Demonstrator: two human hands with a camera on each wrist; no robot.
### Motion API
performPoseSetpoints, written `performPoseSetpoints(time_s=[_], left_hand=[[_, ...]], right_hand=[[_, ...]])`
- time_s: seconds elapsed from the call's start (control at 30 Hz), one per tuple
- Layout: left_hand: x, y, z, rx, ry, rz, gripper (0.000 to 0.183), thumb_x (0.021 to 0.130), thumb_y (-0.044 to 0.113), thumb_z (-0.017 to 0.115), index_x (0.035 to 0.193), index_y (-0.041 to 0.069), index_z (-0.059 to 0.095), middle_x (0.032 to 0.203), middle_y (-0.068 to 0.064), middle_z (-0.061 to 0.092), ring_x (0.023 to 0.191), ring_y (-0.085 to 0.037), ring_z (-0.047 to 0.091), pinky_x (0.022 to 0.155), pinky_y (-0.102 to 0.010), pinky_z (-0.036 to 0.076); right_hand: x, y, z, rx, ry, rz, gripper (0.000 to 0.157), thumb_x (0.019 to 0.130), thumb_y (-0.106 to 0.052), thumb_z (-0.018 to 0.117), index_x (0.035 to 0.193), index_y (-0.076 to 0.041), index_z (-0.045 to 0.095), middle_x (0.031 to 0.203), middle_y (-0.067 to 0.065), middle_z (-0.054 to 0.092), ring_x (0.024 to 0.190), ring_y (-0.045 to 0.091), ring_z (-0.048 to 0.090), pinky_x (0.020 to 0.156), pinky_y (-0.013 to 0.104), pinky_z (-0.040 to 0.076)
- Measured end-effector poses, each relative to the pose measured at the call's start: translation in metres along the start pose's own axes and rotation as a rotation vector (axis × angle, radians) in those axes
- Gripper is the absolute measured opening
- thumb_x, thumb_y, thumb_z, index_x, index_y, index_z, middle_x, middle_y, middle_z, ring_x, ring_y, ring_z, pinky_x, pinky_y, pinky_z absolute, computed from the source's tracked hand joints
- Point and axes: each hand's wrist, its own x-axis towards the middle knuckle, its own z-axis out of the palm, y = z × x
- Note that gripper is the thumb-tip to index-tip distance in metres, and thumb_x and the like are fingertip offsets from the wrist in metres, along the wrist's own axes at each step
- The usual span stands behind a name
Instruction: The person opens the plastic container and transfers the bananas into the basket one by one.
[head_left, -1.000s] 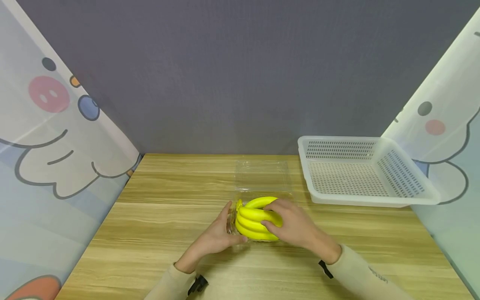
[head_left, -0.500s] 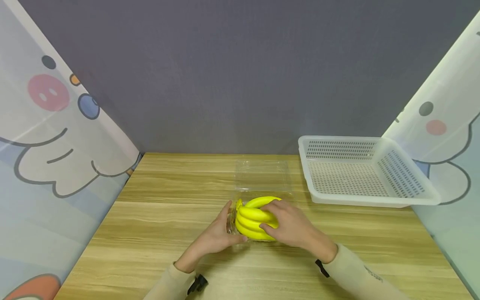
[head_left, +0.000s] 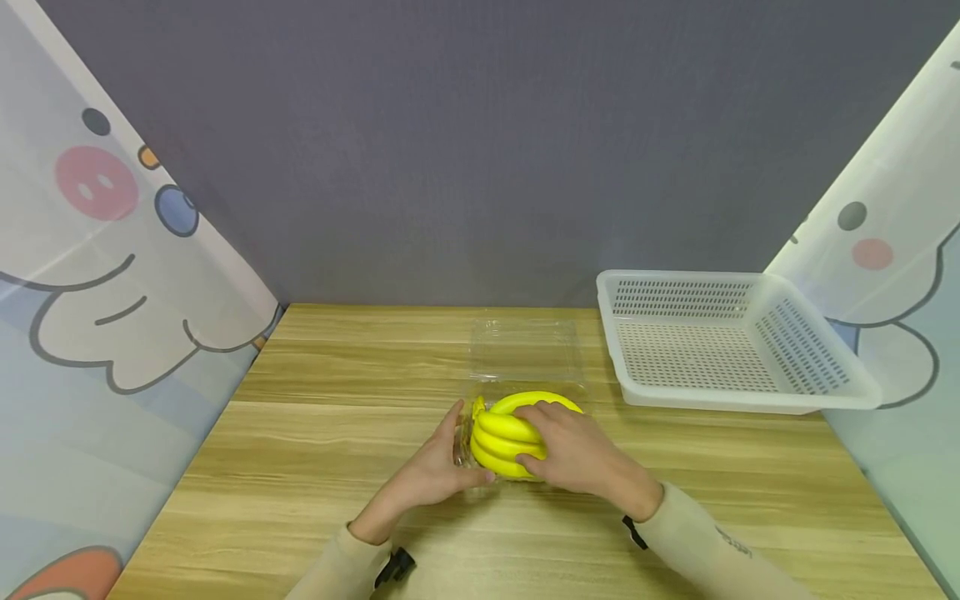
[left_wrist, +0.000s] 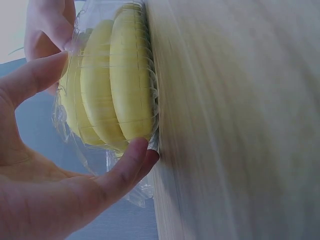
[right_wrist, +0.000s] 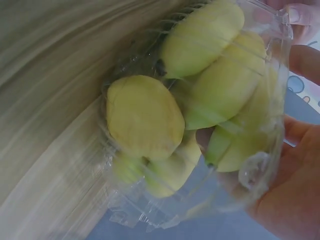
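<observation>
The head camera looks forward and down from above — the farthest, widest view, taking in tabletop (head_left: 315, 467), basket (head_left: 697, 358) and back wall (head_left: 465, 150). Both wrist cameras sit close and low, rolled sideways: the left one shows the tabletop on its right side, the right one on its left. All three share the bananas (head_left: 501, 448) in their clear box (head_left: 525, 352) — the wrist views through its sides.

The head view is evenly bright; soft shadows on the table (head_left: 315, 450); wrist views hazier, dimmer.
</observation>
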Motion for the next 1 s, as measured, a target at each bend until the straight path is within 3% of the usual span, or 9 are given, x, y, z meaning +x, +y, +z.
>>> performPoseSetpoints(time_s=[0.27,0.57,1.0], left_hand=[[0.0003,-0.0006,0.0007,-0.006,0.003,-0.009,0.121,0.082,0.033,0.085,0.162,0.001,-0.001,0.161,-0.034,0.018,0.136,-0.052,0.040,0.104,-0.068,0.041],[0.0008,-0.0002,0.0001,-0.004,0.003,0.001,0.121,0.082,0.033,0.084,0.162,0.000,-0.001,0.164,-0.032,0.014,0.142,-0.053,0.030,0.107,-0.071,0.035],[0.0014,-0.0001,0.0001,-0.005,0.001,0.002,0.121,0.082,0.033,0.085,0.161,0.000,-0.001,0.164,-0.031,0.013,0.145,-0.052,0.026,0.109,-0.072,0.031]], right_hand=[[0.0042,-0.0027,0.0014,-0.014,-0.024,-0.015,0.061,0.083,-0.035,0.082,0.133,-0.008,0.060,0.121,0.012,0.067,0.106,0.029,0.064,0.080,0.048,0.056],[0.0070,-0.0035,0.0036,-0.028,-0.028,-0.045,0.065,0.083,-0.036,0.082,0.136,-0.009,0.058,0.120,0.013,0.067,0.108,0.031,0.064,0.087,0.049,0.056],[0.0092,-0.0037,0.0040,-0.051,-0.046,-0.053,0.071,0.079,-0.034,0.087,0.138,-0.011,0.056,0.114,0.008,0.068,0.100,0.026,0.065,0.080,0.044,0.057]])
